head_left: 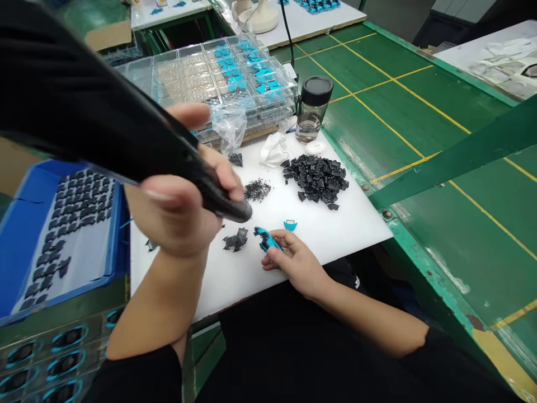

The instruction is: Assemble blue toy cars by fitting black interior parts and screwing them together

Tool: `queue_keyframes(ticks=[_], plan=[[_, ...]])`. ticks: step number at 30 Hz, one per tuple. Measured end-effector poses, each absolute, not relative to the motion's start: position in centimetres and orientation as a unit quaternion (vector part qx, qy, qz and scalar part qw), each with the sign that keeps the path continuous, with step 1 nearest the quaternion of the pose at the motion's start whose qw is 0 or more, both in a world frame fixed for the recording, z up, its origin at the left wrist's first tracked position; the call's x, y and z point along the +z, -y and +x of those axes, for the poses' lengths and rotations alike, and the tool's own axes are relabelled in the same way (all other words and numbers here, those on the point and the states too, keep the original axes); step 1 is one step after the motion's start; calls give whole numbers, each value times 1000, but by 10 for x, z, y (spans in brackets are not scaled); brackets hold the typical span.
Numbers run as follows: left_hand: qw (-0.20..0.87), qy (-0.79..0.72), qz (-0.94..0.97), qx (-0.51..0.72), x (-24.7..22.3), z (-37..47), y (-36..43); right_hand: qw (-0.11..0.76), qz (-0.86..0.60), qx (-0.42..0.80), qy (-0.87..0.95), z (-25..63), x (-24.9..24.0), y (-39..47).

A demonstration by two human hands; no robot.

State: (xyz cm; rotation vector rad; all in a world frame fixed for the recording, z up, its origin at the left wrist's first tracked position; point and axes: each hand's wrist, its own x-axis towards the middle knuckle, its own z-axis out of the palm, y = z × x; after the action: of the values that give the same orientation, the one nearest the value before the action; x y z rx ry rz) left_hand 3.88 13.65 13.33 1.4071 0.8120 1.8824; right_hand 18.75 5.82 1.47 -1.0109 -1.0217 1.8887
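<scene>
My left hand is closed around a long black handheld tool with a ridged, rounded tip, which is close to the camera and angles down to the right. Its exact kind cannot be made out. In my right hand, thumb and fingers pinch a small curved blue and black plastic part, just right of the tool's tip and apart from it. A flat blue piece lies on the white work board beyond that hand. Several dark grey plastic parts lie left of it.
Farther back on the board are a heap of black plastic pieces, tiny black bits, crumpled white tissue and a lidded bottle. Clear compartment trays stand behind. A blue bin holds rows of black parts at left.
</scene>
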Motion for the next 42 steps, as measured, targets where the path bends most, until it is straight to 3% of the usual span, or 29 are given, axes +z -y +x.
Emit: queue_keyframes(ticks=[4,6,9,14,20,29,42], plan=[[271,-306,535,739,118,31,-158,288,-365,376,801,193,7,-71],[281,-315,536,731,101,33,-166,241,-374,245,861,191,3,-78],[307,-328,532,718,77,41,-171,215,-398,171,875,189,-1,-81],[320,-339,518,717,56,51,-170,215,-396,180,875,190,-1,-77],[284,-338,519,732,61,48,-173,288,-423,213,832,198,8,-94],[294,-318,499,751,88,54,-155,258,-469,166,828,190,15,-148],[362,-238,495,753,105,51,-145,404,-360,246,804,194,8,-148]])
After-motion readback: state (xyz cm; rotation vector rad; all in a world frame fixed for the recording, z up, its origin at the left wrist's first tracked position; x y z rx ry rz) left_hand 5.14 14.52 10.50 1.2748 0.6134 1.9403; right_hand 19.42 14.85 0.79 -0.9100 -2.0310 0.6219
